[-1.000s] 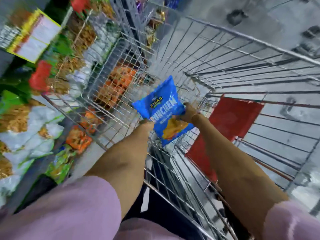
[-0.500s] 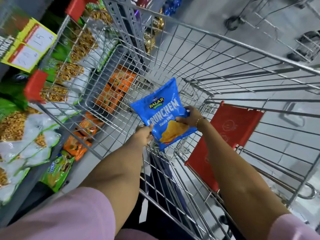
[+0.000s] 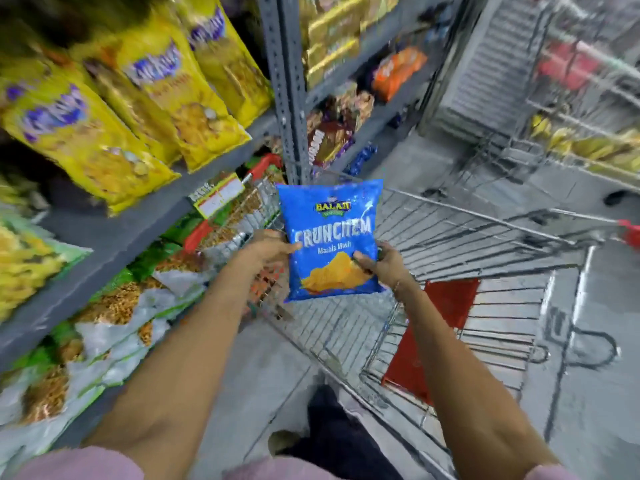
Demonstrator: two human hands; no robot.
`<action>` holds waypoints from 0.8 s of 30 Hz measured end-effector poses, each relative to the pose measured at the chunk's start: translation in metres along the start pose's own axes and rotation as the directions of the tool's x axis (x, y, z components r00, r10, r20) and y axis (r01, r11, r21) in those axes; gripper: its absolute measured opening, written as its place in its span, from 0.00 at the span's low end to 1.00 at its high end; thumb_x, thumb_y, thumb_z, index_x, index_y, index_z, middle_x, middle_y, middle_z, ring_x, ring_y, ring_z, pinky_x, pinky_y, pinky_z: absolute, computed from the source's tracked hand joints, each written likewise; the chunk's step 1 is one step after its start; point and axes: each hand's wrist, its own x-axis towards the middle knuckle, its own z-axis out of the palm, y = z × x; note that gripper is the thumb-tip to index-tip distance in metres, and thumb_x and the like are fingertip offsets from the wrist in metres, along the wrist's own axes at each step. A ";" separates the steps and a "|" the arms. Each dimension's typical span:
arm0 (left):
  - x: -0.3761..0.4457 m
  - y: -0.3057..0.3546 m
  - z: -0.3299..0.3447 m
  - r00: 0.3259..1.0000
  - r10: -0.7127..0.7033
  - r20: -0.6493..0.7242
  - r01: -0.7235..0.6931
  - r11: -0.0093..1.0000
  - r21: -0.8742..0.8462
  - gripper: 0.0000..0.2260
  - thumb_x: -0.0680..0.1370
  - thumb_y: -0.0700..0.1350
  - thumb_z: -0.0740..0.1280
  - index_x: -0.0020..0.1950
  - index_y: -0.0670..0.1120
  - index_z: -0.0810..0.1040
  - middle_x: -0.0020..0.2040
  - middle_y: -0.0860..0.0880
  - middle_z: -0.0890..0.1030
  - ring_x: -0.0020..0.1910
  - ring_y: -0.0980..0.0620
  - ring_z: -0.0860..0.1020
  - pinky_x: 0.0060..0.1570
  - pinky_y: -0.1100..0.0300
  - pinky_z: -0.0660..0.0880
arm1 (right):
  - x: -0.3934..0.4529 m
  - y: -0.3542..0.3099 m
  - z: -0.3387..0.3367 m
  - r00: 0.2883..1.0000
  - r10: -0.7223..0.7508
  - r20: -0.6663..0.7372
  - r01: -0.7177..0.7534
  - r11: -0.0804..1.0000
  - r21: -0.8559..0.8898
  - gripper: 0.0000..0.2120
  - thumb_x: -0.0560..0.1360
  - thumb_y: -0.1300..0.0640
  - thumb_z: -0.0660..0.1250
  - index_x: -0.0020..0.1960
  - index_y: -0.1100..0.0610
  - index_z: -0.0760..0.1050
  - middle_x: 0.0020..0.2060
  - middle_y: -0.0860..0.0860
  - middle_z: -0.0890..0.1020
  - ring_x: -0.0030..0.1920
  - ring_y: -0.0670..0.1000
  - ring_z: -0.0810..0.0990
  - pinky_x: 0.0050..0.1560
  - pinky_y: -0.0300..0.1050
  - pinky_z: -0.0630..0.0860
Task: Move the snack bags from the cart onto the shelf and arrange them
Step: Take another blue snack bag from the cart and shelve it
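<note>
I hold a blue Crunchem snack bag upright above the front left corner of the wire cart. My left hand grips its left edge and my right hand grips its lower right corner. The cart's basket shows bare wire with a red flap near the handle end. The grey metal shelf runs along the left, with large yellow snack bags on the upper level and green-and-clear bags of fried snacks below.
A grey upright post splits the shelving; yellow, orange and brown packs fill the bay beyond it. A yellow price tag hangs on the shelf edge. A second cart with yellow items stands at the right. Grey floor lies between.
Both hands have lifted the blue bag up out of the cart basket and turned it upright. My view has swung up toward the shelves.
</note>
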 end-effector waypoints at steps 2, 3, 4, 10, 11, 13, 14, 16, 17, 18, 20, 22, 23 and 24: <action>-0.035 0.019 -0.014 0.991 0.131 -0.023 -0.131 0.991 0.026 0.07 0.78 0.34 0.62 0.43 0.42 0.75 0.30 0.58 0.83 0.20 0.63 0.77 0.24 0.66 0.75 | -0.030 -0.046 0.013 0.996 -0.089 0.020 0.088 0.995 0.052 0.11 0.72 0.67 0.70 0.53 0.61 0.74 0.29 0.38 0.84 0.32 0.34 0.82 0.32 0.28 0.77; -0.055 0.028 -0.020 0.976 0.205 -0.072 -0.202 0.978 0.042 0.04 0.78 0.35 0.62 0.48 0.37 0.77 0.29 0.59 0.83 0.22 0.62 0.77 0.25 0.66 0.74 | -0.043 -0.068 0.019 0.988 -0.151 0.026 0.149 0.987 0.055 0.11 0.73 0.68 0.69 0.54 0.64 0.74 0.29 0.38 0.84 0.31 0.33 0.82 0.32 0.27 0.76; -0.075 0.035 -0.027 0.943 0.303 -0.135 -0.299 0.953 0.050 0.09 0.78 0.35 0.63 0.56 0.33 0.77 0.33 0.56 0.84 0.23 0.63 0.77 0.25 0.69 0.73 | -0.055 -0.090 0.024 0.977 -0.213 0.021 0.212 0.976 0.039 0.12 0.73 0.69 0.68 0.56 0.67 0.74 0.31 0.40 0.85 0.32 0.33 0.82 0.32 0.27 0.76; -0.200 0.074 -0.062 0.761 0.597 -0.253 -0.618 0.786 -0.003 0.02 0.76 0.39 0.67 0.45 0.46 0.77 0.31 0.62 0.82 0.29 0.67 0.79 0.26 0.74 0.70 | -0.126 -0.210 0.052 0.836 -0.547 0.053 0.547 0.837 0.015 0.08 0.73 0.63 0.71 0.46 0.51 0.80 0.36 0.42 0.87 0.37 0.41 0.84 0.42 0.38 0.80; -0.217 0.081 -0.068 0.728 0.632 -0.265 -0.657 0.754 -0.008 0.04 0.76 0.40 0.68 0.43 0.48 0.77 0.29 0.62 0.82 0.28 0.68 0.79 0.27 0.73 0.71 | -0.131 -0.226 0.056 0.801 -0.594 0.069 0.594 0.804 0.024 0.07 0.73 0.62 0.71 0.47 0.50 0.80 0.38 0.43 0.87 0.40 0.43 0.84 0.45 0.41 0.80; -0.248 0.097 -0.081 0.666 0.679 -0.309 -0.711 0.703 0.013 0.04 0.76 0.39 0.67 0.47 0.47 0.77 0.32 0.61 0.82 0.27 0.71 0.78 0.26 0.74 0.71 | -0.152 -0.262 0.067 0.731 -0.675 0.104 0.671 0.738 0.069 0.07 0.74 0.63 0.69 0.50 0.53 0.78 0.39 0.43 0.87 0.41 0.42 0.85 0.44 0.38 0.80; -0.261 0.104 -0.087 0.628 0.707 -0.325 -0.737 0.675 0.043 0.06 0.76 0.39 0.67 0.51 0.46 0.76 0.36 0.58 0.81 0.27 0.72 0.77 0.26 0.76 0.71 | -0.162 -0.278 0.073 0.702 -0.701 0.123 0.695 0.713 0.095 0.08 0.74 0.64 0.68 0.49 0.53 0.77 0.38 0.41 0.86 0.38 0.39 0.84 0.41 0.33 0.79; -0.286 0.117 -0.098 0.553 0.750 -0.363 -0.781 0.618 0.085 0.11 0.76 0.40 0.68 0.58 0.45 0.76 0.44 0.52 0.80 0.32 0.68 0.78 0.30 0.76 0.72 | -0.178 -0.306 0.084 0.651 -0.748 0.131 0.733 0.664 0.147 0.11 0.75 0.67 0.66 0.46 0.50 0.75 0.37 0.40 0.84 0.33 0.35 0.82 0.36 0.29 0.78; -0.300 0.123 -0.102 0.521 0.772 -0.365 -0.802 0.589 0.101 0.13 0.76 0.41 0.68 0.60 0.45 0.76 0.48 0.50 0.81 0.39 0.64 0.79 0.34 0.74 0.73 | -0.184 -0.319 0.090 0.623 -0.770 0.138 0.752 0.638 0.164 0.10 0.75 0.66 0.67 0.46 0.51 0.76 0.38 0.42 0.84 0.34 0.36 0.83 0.37 0.30 0.78; -0.310 0.130 -0.110 0.491 0.789 -0.370 -0.821 0.561 0.106 0.13 0.76 0.42 0.68 0.60 0.45 0.76 0.52 0.48 0.80 0.45 0.59 0.79 0.39 0.72 0.74 | -0.189 -0.332 0.097 0.593 -0.791 0.151 0.771 0.612 0.176 0.08 0.75 0.65 0.67 0.49 0.53 0.77 0.39 0.43 0.85 0.37 0.40 0.84 0.39 0.33 0.79; -0.331 0.144 -0.123 0.441 0.813 -0.380 -0.852 0.512 0.108 0.12 0.76 0.45 0.68 0.59 0.49 0.76 0.56 0.51 0.80 0.51 0.54 0.77 0.47 0.65 0.74 | -0.196 -0.359 0.110 0.540 -0.827 0.157 0.801 0.563 0.206 0.09 0.74 0.63 0.68 0.55 0.57 0.77 0.42 0.46 0.86 0.42 0.45 0.84 0.42 0.37 0.79; -0.351 0.159 -0.136 0.392 0.837 -0.382 -0.873 0.469 0.132 0.11 0.76 0.48 0.67 0.58 0.53 0.75 0.53 0.54 0.81 0.48 0.55 0.79 0.47 0.62 0.74 | -0.202 -0.387 0.127 0.498 -0.854 0.151 0.815 0.520 0.256 0.10 0.75 0.64 0.67 0.55 0.58 0.77 0.42 0.46 0.86 0.42 0.44 0.84 0.43 0.36 0.80; -0.360 0.166 -0.143 0.361 0.850 -0.383 -0.886 0.441 0.144 0.11 0.77 0.48 0.66 0.59 0.52 0.74 0.51 0.54 0.81 0.46 0.57 0.80 0.44 0.64 0.77 | -0.204 -0.401 0.138 0.485 -0.860 0.156 0.818 0.510 0.268 0.09 0.74 0.64 0.68 0.54 0.57 0.77 0.42 0.46 0.86 0.42 0.44 0.84 0.44 0.37 0.80; -0.367 0.173 -0.152 0.332 0.860 -0.388 -0.896 0.416 0.154 0.11 0.78 0.47 0.65 0.60 0.50 0.74 0.51 0.53 0.81 0.46 0.57 0.81 0.41 0.66 0.78 | -0.205 -0.414 0.148 0.468 -0.868 0.169 0.821 0.497 0.281 0.08 0.74 0.63 0.69 0.52 0.55 0.78 0.43 0.46 0.86 0.43 0.46 0.84 0.46 0.39 0.80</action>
